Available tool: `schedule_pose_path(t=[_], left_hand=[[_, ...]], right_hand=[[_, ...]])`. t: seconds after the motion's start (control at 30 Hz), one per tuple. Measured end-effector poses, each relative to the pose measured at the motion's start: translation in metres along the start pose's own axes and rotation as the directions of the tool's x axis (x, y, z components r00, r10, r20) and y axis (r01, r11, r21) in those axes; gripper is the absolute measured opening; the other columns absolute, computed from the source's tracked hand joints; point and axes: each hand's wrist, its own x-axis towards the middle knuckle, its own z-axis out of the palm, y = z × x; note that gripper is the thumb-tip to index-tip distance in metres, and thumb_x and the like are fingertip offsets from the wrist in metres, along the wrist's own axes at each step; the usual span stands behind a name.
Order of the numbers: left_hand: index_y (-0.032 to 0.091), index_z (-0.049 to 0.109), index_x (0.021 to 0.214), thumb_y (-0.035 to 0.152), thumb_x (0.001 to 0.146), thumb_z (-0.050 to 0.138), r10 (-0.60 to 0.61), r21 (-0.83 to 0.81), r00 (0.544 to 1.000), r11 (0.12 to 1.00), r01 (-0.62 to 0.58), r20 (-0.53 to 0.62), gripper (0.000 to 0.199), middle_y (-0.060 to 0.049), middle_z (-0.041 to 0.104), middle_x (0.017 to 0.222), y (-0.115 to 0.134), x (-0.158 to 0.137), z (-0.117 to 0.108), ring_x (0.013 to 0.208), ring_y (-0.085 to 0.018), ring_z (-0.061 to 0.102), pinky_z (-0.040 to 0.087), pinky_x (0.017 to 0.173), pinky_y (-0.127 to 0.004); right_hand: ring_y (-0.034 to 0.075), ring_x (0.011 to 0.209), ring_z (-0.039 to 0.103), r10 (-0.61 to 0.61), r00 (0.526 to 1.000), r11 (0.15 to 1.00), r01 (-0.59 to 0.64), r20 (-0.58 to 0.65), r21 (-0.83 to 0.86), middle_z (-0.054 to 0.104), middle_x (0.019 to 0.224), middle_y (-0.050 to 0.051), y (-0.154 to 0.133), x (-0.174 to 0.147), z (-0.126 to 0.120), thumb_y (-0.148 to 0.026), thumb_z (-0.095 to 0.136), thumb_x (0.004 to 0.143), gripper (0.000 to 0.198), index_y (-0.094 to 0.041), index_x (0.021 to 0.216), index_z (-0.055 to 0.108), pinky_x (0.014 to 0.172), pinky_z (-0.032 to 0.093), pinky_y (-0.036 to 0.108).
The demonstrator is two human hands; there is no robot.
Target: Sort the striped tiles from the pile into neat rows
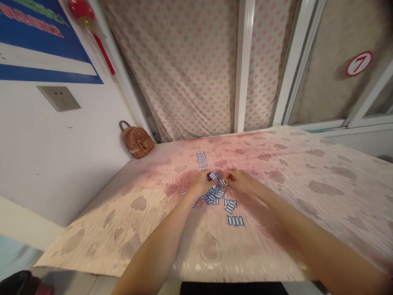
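Note:
My left hand (203,183) is closed around a few small white pieces with blue edges (213,176), which stick out past its fingers. To its right, the fingers of my right hand (238,180) pinch together at a similar small blue-edged white piece (222,182). Below and between both hands lies a loose pile of the same flat, card-like pieces (212,196), overlapping at many angles. Nearer to me are a short row of pieces (235,221) and a small cluster (230,206). Beyond my left hand, more pieces stand in neat stacked rows (201,159).
A patterned cover lies over the table (123,213). A small brown backpack (138,141) leans by the wall at the back left. Behind the table hang dotted curtains (190,69) and white window frames (244,65). A socket (59,98) is on the left wall.

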Motion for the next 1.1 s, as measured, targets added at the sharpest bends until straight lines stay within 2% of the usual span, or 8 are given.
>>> schedule_pose_path(t=[0.13, 0.3, 0.4, 0.5, 0.67, 0.83, 1.0, 1.1], left_hand=[[0.017, 0.07, 0.095, 0.018, 0.072, 0.068, 0.006, -0.02, 1.0, 1.0, -0.006, -0.012, 0.023, -0.001, 0.068, 0.083, -0.002, -0.001, -0.001, 0.071, -0.015, 0.058, 0.042, 0.064, -0.025], [0.018, 0.073, 0.092, 0.034, 0.082, 0.066, 0.078, -0.205, 0.981, 0.972, -0.115, -0.179, 0.02, -0.006, 0.072, 0.096, 0.016, -0.003, -0.005, 0.084, -0.018, 0.063, 0.047, 0.075, -0.028], [0.015, 0.071, 0.086, 0.032, 0.08, 0.068, 0.111, -0.34, 0.988, 0.93, -0.143, -0.111, 0.018, -0.005, 0.071, 0.084, 0.026, -0.006, -0.006, 0.074, -0.016, 0.061, 0.046, 0.069, -0.026], [0.014, 0.066, 0.076, 0.026, 0.078, 0.067, 0.1, -0.469, 0.991, 0.873, -0.13, -0.088, 0.012, -0.003, 0.067, 0.073, 0.029, -0.006, -0.002, 0.067, -0.013, 0.058, 0.043, 0.065, -0.024], [0.015, 0.06, 0.078, 0.032, 0.076, 0.07, -0.054, -0.678, 0.991, 0.733, -0.043, -0.121, 0.019, 0.0, 0.062, 0.07, 0.028, -0.006, -0.002, 0.063, -0.011, 0.055, 0.042, 0.061, -0.022], [0.015, 0.062, 0.079, 0.031, 0.075, 0.069, -0.044, -0.649, 0.994, 0.76, -0.033, -0.101, 0.018, -0.002, 0.065, 0.075, 0.027, -0.009, -0.002, 0.067, -0.012, 0.057, 0.043, 0.061, -0.021], [0.015, 0.063, 0.08, 0.028, 0.078, 0.065, 0.029, -0.55, 0.974, 0.822, -0.15, -0.223, 0.013, -0.002, 0.065, 0.075, 0.021, -0.002, -0.003, 0.067, -0.012, 0.057, 0.044, 0.064, -0.022], [0.016, 0.062, 0.077, 0.023, 0.078, 0.063, -0.001, -0.496, 0.931, 0.846, -0.194, -0.366, 0.007, -0.001, 0.064, 0.073, 0.014, 0.005, -0.019, 0.068, -0.012, 0.058, 0.045, 0.067, -0.023]], right_hand=[[0.014, 0.06, 0.057, 0.086, 0.983, 0.991, -0.067, -0.164, 0.114, 0.061, 0.064, -0.001, 0.002, 0.004, -0.012, -0.019, 0.054, 0.077, 0.004, -0.02, 0.074, 0.053, 0.055, 0.036, 0.023], [0.015, 0.065, 0.059, -0.001, 0.992, 0.949, 0.041, -0.129, 0.314, 0.063, 0.07, 0.0, -0.014, 0.001, -0.019, -0.024, 0.052, 0.08, 0.008, -0.02, 0.08, 0.058, 0.06, 0.043, 0.024], [0.016, 0.07, 0.06, -0.073, 0.988, 0.926, 0.118, -0.136, 0.359, 0.064, 0.075, 0.001, -0.025, -0.001, -0.015, -0.027, 0.052, 0.081, 0.011, -0.02, 0.085, 0.059, 0.066, 0.046, 0.026], [0.016, 0.076, 0.061, -0.074, 0.973, 0.893, 0.163, -0.22, 0.42, 0.063, 0.081, 0.002, -0.029, -0.001, -0.01, -0.03, 0.054, 0.083, 0.013, -0.02, 0.091, 0.055, 0.071, 0.048, 0.028], [0.015, 0.073, 0.058, -0.101, 0.98, 0.871, 0.171, -0.174, 0.461, 0.061, 0.079, 0.001, -0.027, -0.001, -0.008, -0.037, 0.058, 0.083, 0.018, -0.02, 0.085, 0.054, 0.068, 0.046, 0.027], [0.014, 0.067, 0.054, -0.093, 0.98, 0.888, 0.161, -0.175, 0.43, 0.056, 0.07, -0.002, -0.026, -0.001, -0.01, -0.036, 0.054, 0.084, 0.018, -0.02, 0.077, 0.053, 0.063, 0.041, 0.026], [0.016, 0.069, 0.057, -0.067, 0.979, 0.87, 0.153, -0.194, 0.469, 0.059, 0.073, 0.001, -0.025, 0.0, -0.011, -0.037, 0.055, 0.082, 0.017, -0.02, 0.081, 0.054, 0.066, 0.045, 0.028], [0.018, 0.08, 0.06, -0.075, 0.986, 0.913, 0.129, -0.151, 0.386, 0.063, 0.087, 0.004, -0.03, -0.005, -0.011, -0.035, 0.06, 0.081, 0.021, -0.019, 0.094, 0.058, 0.074, 0.048, 0.031]])
